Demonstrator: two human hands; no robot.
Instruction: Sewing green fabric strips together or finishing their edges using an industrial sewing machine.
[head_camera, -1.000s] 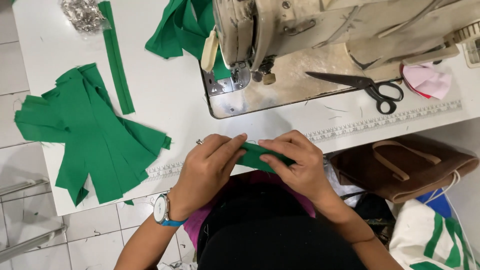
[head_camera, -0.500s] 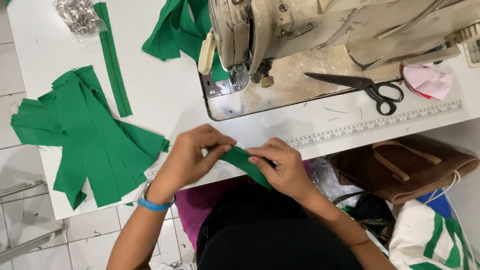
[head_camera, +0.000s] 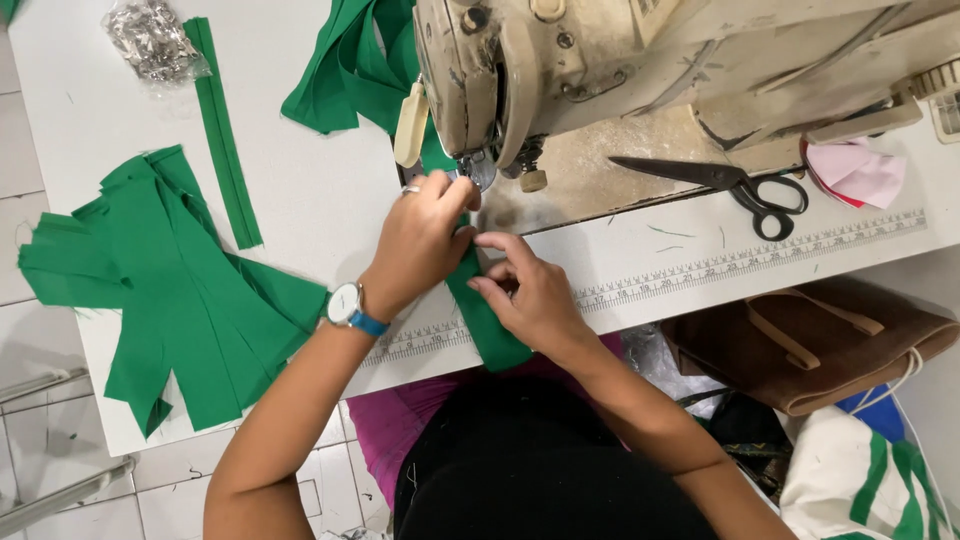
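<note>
Left hand (head_camera: 420, 240) pinches the top end of the green fabric strip (head_camera: 485, 320) right under the sewing machine's presser foot (head_camera: 480, 170), frame centre. Right hand (head_camera: 530, 290), fingers curled, presses the strip lower down.

Risk: fingertips near needle; strip may skew.

Half a second ago both hands held the strip at the table edge, lower.

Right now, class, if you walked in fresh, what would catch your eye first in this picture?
First, the worn cream metal sewing machine at the top, with the left hand and right hand feeding a narrow green fabric strip toward its needle. Next, the fanned pile of green fabric pieces on the white table to the left. Black-handled scissors lie to the machine's right.
</note>
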